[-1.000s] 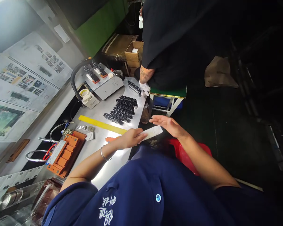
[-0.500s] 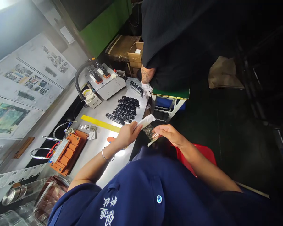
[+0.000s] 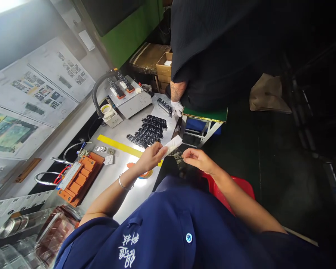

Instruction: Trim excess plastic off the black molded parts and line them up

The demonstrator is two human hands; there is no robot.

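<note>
I see my left hand (image 3: pixel 149 158) pinching a white strip (image 3: pixel 172 145) by its near end, just past the desk (image 3: pixel 134 194) edge. My right hand (image 3: pixel 197 160) closes its fingertips on a thin clear film (image 3: pixel 179 160) just below the strip. Black parts (image 3: pixel 148 131) lie beyond the strip.

**Metal bench and what is lying on it**

A shiny metal bench (image 3: pixel 123 201) is running from near to far. A strip of yellow tape (image 3: pixel 119 145) is crossing it. Beyond the tape, a heap of black parts (image 3: pixel 148 130) is sitting, with a grey control box (image 3: pixel 130 99) and a tape roll (image 3: pixel 106 109) at the far left. On the near side, an orange block (image 3: pixel 80 179) is lying at the left edge, with small metal discs (image 3: pixel 100 149) just beyond it.
</note>
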